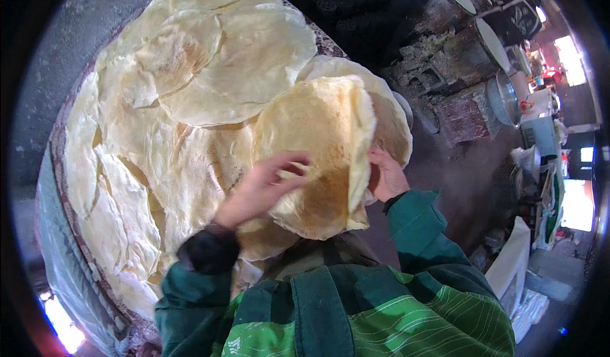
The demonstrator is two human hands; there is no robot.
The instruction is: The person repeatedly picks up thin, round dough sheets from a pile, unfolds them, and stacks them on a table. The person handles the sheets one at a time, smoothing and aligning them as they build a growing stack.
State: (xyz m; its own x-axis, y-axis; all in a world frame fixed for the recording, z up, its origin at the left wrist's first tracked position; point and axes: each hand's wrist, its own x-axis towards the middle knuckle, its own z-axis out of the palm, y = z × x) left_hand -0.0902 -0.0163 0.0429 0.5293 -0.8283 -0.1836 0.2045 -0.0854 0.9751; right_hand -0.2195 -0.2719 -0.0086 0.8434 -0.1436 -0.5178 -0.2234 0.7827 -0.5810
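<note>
A large, thin round flatbread (305, 118) with browned patches lies in front of me on other sheets of flatbread. Its right side rises in a folded edge (361, 152). My right hand (387, 175) grips the bread at that fold, some fingers hidden behind it. Motion blurs my left hand (267, 185), which hovers over the bread's left part with thumb and fingers apart. Another round flatbread (393, 114) shows beneath, to the right. To the left, overlapping flatbreads (190, 152) spread across a patterned cloth (71, 223).
Beyond the cloth's right edge is a dark floor (457, 180). Concrete blocks (429, 66) and a metal basin (503, 100) stand at the right. A white plastic chair (512, 261) is at the lower right. Grey-blue fabric (71, 280) borders the cloth on the left.
</note>
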